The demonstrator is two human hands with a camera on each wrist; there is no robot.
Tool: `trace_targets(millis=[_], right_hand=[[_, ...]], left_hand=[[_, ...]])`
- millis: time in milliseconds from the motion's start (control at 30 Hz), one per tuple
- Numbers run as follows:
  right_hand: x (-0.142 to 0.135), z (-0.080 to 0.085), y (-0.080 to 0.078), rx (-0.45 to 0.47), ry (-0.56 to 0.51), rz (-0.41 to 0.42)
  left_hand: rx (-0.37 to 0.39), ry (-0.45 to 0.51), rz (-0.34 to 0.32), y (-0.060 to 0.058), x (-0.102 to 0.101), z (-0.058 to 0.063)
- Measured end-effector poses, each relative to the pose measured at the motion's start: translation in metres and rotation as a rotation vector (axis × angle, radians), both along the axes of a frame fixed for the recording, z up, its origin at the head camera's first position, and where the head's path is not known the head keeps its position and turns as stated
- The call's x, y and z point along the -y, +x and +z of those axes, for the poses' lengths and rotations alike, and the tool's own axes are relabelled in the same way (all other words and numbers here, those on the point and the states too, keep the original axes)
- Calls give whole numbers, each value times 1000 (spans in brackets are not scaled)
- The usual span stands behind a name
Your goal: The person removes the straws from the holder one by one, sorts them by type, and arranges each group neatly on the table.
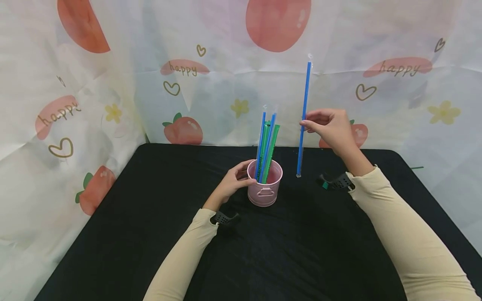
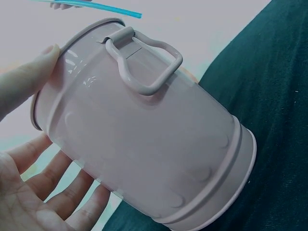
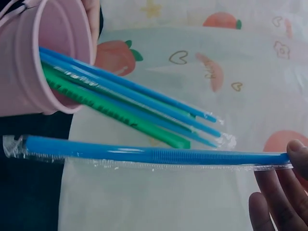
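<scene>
A right hand point(image 1: 330, 125) pinched a wrapped blue straw point(image 1: 306, 92) nearly upright, its lower end beneath the grip, while a pink bucket point(image 1: 273, 191) stood lower and to that hand's left, held by the nearer left hand point(image 1: 234, 180).

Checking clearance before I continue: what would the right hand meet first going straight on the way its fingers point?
The right hand would probably first meet the straws standing in the pink bucket, though depth is unclear and it might pass them.
</scene>
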State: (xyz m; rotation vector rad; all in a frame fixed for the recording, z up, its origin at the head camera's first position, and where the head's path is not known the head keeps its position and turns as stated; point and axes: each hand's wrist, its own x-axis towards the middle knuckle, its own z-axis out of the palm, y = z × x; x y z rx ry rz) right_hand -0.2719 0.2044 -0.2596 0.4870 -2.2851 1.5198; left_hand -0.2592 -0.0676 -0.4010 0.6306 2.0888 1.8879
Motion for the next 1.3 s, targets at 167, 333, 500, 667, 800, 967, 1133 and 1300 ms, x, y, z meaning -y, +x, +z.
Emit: trace_targets(millis=[167,333,500,667,800,967,1133,1300], right_hand=[[-8,-8,3,21,28,-26],[-14,-17,7,52,67,-65],[-20,-27,8,79,94,-79],[-24,-38,8,98,113,-78],[-27,-47,8,119,147,-89],[-31,-59,8,157,168,-80],[-35,-71,6,180,193,-57],[-37,-85,5,208,212,-59]], left_hand=[[-6,-7,3,8,1,10],[3,-3,7,-2,0,-2],[-1,3,18,-11,-1,-16],[-18,13,24,-10,-1,-17],[-23,16,24,-10,0,-17],[-19,13,24,-10,-1,-17],[-5,16,16,-9,-1,-16],[7,4,5,-4,-1,-7]])
